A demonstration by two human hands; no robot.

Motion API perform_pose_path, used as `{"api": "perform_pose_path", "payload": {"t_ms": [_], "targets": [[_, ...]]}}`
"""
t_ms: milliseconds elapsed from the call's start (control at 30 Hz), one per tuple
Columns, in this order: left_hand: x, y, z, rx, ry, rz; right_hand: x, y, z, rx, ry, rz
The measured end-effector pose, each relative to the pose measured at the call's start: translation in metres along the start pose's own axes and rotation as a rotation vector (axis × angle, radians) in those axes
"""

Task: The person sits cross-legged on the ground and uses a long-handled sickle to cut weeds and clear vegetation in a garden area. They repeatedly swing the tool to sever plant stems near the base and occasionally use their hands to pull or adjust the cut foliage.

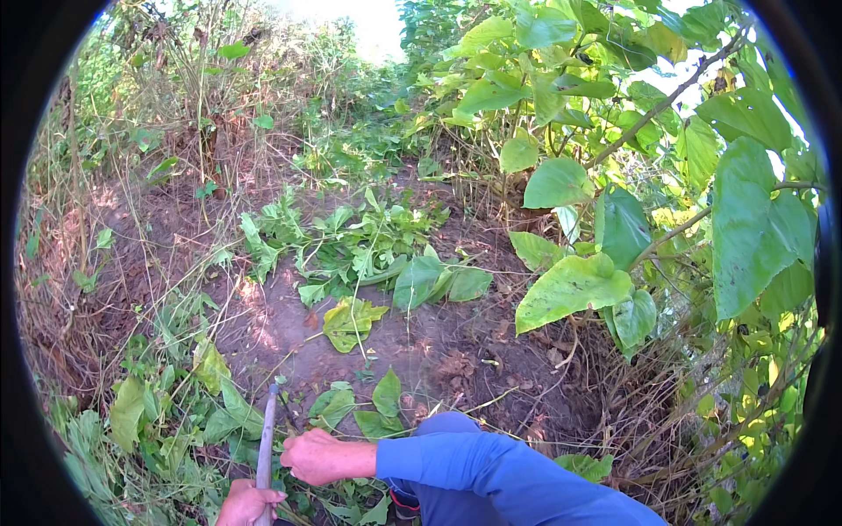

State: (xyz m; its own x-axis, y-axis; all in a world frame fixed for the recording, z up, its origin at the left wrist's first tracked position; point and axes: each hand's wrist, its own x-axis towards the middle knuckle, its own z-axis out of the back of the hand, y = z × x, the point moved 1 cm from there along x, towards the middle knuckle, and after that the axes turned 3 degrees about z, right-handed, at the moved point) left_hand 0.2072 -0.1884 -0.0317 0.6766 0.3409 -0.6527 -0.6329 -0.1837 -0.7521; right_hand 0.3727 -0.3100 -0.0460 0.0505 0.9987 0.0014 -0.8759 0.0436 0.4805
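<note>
At the bottom edge, left of centre, my left hand (247, 503) is closed around a pale wooden pole (265, 447). The pole stands roughly upright in the picture, with a bluish-grey tip at its upper end. Just right of the pole is my right hand (308, 456), its fingers curled close to the shaft. Something thin and dark shows beside the pole above these fingers; whether the right hand holds it, I cannot tell. Around both hands lie green leaves and weeds. A blue sleeve (447, 460) covers my right arm, and part of a dark shoe (402, 503) shows beneath it.
Bare brown soil (296, 355) slopes ahead, with a heap of cut green leaves (368, 243) and a yellowish lobed leaf (350, 323) on it. A broad-leaved shrub (572, 289) with branches leans in from the right. Dry stalks and grass (164, 171) stand at the left.
</note>
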Motion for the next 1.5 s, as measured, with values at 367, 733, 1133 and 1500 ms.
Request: {"api": "perform_pose_path", "payload": {"t_ms": [367,733,1133,1500], "targets": [[-0.001,0.001,-0.001,-0.064,0.036,0.015,-0.001,0.004,0.003,-0.017,0.045,-0.018],[0.000,0.006,0.000,-0.098,0.061,-0.004,-0.003,0.008,0.005,-0.058,0.131,-0.030],[0.032,0.027,0.012,-0.026,0.050,0.109,-0.004,0.007,0.001,-0.063,0.168,-0.009],[0.023,0.022,0.011,0.039,0.032,0.091,-0.003,0.007,-0.002,-0.098,0.149,0.029]]}}
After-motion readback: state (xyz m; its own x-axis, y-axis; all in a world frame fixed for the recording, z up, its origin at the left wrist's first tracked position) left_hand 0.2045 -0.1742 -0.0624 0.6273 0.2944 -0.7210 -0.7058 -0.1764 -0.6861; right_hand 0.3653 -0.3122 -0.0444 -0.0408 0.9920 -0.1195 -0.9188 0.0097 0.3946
